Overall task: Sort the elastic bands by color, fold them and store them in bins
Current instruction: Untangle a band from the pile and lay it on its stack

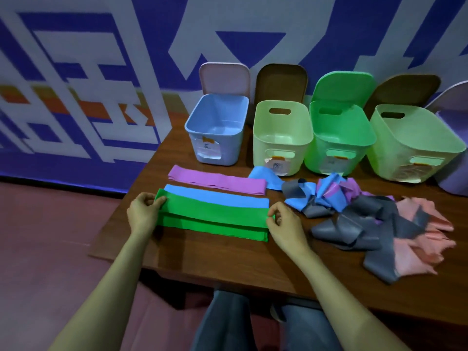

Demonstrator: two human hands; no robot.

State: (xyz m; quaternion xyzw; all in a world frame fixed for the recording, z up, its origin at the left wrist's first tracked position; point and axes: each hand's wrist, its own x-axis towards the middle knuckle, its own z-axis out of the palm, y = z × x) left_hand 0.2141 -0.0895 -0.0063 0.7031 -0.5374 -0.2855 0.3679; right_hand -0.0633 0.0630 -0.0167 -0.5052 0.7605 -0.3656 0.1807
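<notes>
A green elastic band (212, 219) lies stretched flat across the wooden table (228, 259), folded lengthwise. My left hand (144, 211) pinches its left end and my right hand (283, 224) pinches its right end. Just behind it lie a flat blue band (217, 196) and a flat purple band (217, 182). To the right sits a tangled heap of blue, grey, purple and pink bands (374, 221). Along the back stand open bins: a light blue one (217, 127), a pale yellow one (281, 133), a green one (336, 138) and a pale green one (410, 143).
Bin lids lean upright behind the bins against a blue and white patterned wall (101, 72). A purple bin (453, 173) is cut off at the right edge. The table's left and front edges are close to my arms; my knees show below the table.
</notes>
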